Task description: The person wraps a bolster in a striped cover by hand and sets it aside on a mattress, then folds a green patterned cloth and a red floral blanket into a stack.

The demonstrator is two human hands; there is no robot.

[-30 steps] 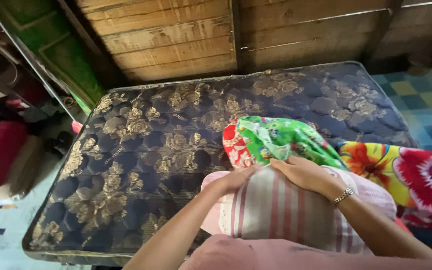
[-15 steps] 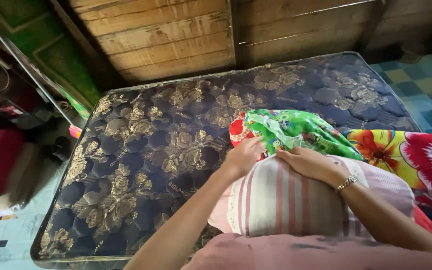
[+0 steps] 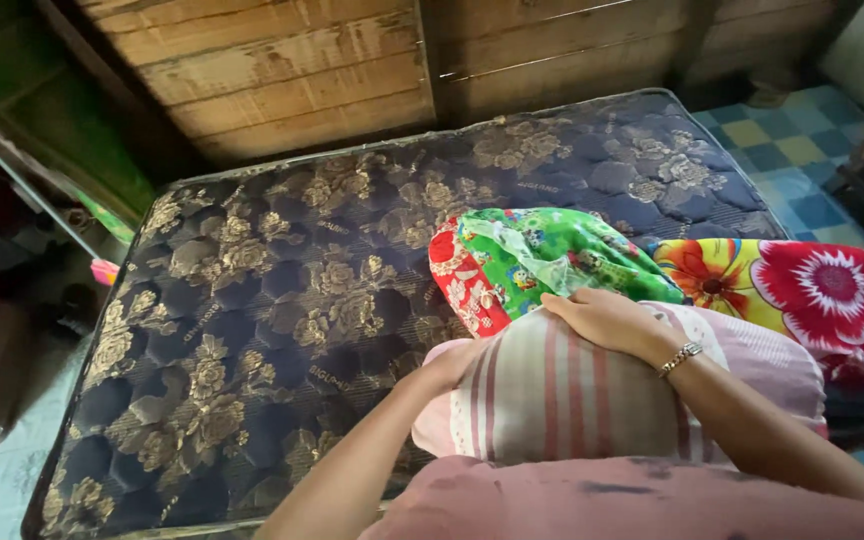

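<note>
Both hands are gripping the striped pillow (image 3: 572, 395) at the mattress's (image 3: 252, 300) near edge: the left hand (image 3: 449, 362) clutching its side, the right hand (image 3: 602, 318) pressing flat on top; it is lying beside the green pillow (image 3: 542, 255), not yet placed

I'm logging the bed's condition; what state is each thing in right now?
Mattress: bare, no sheet.
Striped pillow: cased, held by both hands.
Green patterned cloth: crumpled on the mattress.
Red flowered cloth: bunched at the mattress edge.
Left hand: gripping the pillow's side.
Right hand: flat on the pillow's top.
</note>
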